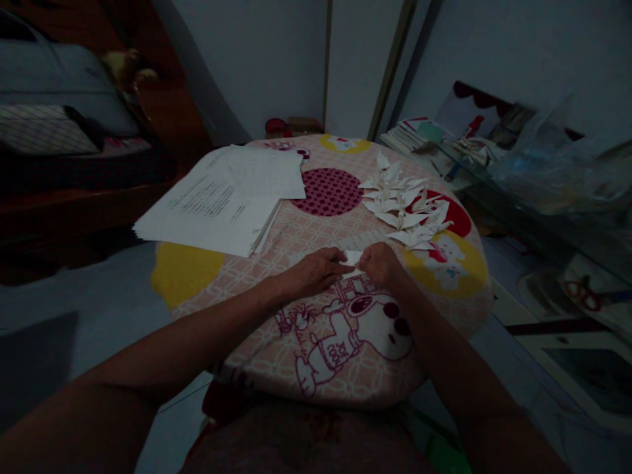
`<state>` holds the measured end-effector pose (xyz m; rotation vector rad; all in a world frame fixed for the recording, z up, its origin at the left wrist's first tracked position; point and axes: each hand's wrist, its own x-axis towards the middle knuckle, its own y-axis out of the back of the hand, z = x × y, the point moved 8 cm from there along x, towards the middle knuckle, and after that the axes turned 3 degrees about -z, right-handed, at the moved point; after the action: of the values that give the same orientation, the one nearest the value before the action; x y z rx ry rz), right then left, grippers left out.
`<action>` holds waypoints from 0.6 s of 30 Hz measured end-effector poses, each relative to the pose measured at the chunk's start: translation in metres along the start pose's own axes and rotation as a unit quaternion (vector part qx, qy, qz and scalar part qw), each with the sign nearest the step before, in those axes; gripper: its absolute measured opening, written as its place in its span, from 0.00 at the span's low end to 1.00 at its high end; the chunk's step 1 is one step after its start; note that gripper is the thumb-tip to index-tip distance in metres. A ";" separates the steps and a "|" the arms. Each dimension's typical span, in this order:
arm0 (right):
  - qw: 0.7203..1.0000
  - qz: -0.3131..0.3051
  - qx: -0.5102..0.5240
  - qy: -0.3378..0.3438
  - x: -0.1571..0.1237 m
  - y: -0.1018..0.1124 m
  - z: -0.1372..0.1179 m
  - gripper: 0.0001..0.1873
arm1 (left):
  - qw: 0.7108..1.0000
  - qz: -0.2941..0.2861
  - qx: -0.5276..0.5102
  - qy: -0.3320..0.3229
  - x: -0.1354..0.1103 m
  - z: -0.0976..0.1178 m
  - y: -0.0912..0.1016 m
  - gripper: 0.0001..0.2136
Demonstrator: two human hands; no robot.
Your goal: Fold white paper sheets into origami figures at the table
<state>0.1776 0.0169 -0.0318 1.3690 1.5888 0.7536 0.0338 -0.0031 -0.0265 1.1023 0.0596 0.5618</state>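
Head view: the desk (323,230) is round-topped and covered with a patterned cloth (380,378). Both hands are over its near half, close together. The paper (352,257), small and white, is between them. The left hand (316,273) has its grip clamped on the paper's left side, with one finger extended towards the right hand. The right hand (381,264) has its grip clamped on the right side, fingers curled in. Finer creases in the paper are too small to make out.

A pale sheet (363,238) lies flat just beyond the hands. Beyond the left hand, a stack (212,204) of sheets, the top ones printed, lies on the desk. Beyond the right hand, folded papers (415,237), white with pointed ends, lie grouped and overlapping. Right of the desk, a glass shelf carries a plastic bag (553,164).
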 end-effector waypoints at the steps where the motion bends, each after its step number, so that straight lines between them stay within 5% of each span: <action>1: 1.000 0.001 0.007 -0.003 0.001 0.000 0.001 0.06 | 1.000 -0.001 0.010 0.000 0.000 0.001 -0.001 0.16; 7: 0.996 0.030 0.087 -0.013 -0.002 0.006 0.006 0.04 | 0.999 -0.005 0.046 -0.010 0.002 0.004 -0.002 0.16; 11: 0.982 0.073 0.163 0.063 -0.007 0.013 -0.002 0.03 | 0.999 0.000 0.051 -0.017 0.001 0.005 -0.001 0.16; 18: 0.986 0.021 0.121 0.109 -0.008 -0.001 -0.006 0.08 | 1.000 -0.006 0.016 -0.017 0.001 -0.001 -0.001 0.17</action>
<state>0.1716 0.0092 -0.0280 1.5399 1.8779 0.7773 0.0350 -0.0022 -0.0269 1.1413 0.0451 0.5316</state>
